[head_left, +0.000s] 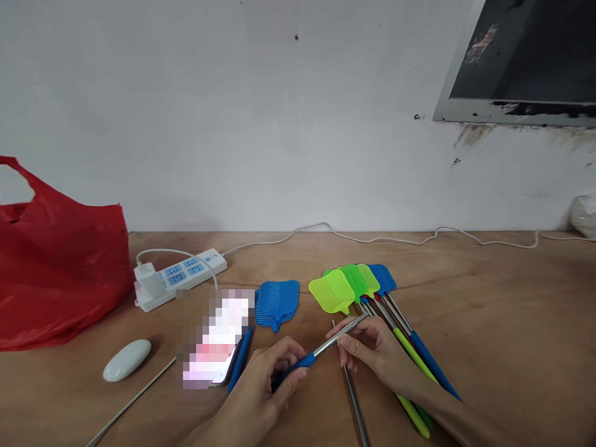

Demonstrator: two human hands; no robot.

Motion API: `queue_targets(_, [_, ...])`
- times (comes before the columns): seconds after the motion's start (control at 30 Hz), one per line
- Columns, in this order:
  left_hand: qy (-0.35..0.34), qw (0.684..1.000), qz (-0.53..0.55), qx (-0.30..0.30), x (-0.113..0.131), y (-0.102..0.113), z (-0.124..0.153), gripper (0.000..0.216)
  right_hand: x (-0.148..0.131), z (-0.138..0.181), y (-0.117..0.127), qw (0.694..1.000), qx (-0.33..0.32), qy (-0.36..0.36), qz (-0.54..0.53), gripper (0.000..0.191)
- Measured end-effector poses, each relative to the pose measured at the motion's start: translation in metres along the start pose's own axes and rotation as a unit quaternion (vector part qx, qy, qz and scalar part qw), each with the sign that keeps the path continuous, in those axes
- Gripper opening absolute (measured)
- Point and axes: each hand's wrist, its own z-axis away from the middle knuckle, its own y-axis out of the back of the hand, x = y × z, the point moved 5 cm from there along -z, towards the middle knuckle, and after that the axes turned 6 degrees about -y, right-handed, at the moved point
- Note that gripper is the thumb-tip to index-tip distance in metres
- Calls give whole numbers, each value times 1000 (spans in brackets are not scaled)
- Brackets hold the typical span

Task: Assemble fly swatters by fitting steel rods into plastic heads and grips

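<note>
A fly swatter handle (305, 361) with a blue grip and a thin metal shaft is held between both hands. My left hand (267, 388) is closed around the blue grip. With thumb and fingers, my right hand (367, 347) pinches the metal shaft near its far end. Loose blue swatter heads (277, 303) lie on the table beyond my left hand. Behind my right hand, several fly swatters (333, 292) with yellow-green, green and blue heads are fanned together. A bare metal rod (354, 403) lies below my right hand, partly hidden by its fingers.
A pixelated phone (218, 347) lies left of my left hand, beside another blue handle (241, 360). Further left are a white power strip (181, 279), a white oval object (126, 360) and a red plastic bag (60, 267). A white cable (372, 240) runs along the wall.
</note>
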Motion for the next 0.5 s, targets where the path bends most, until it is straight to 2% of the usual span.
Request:
queue_targets(0.37, [20, 994, 108, -3, 5, -7, -4, 43, -1, 3, -6, 1000, 4, -9, 4, 37])
queue_targets(0.43, [8, 994, 104, -4, 9, -6, -5, 41, -1, 4, -10, 1000, 7, -4, -5, 37])
queue_targets(0.5, [-21, 998, 58, 11, 16, -2, -4, 36, -1, 5, -13, 1000, 19, -5, -18, 37])
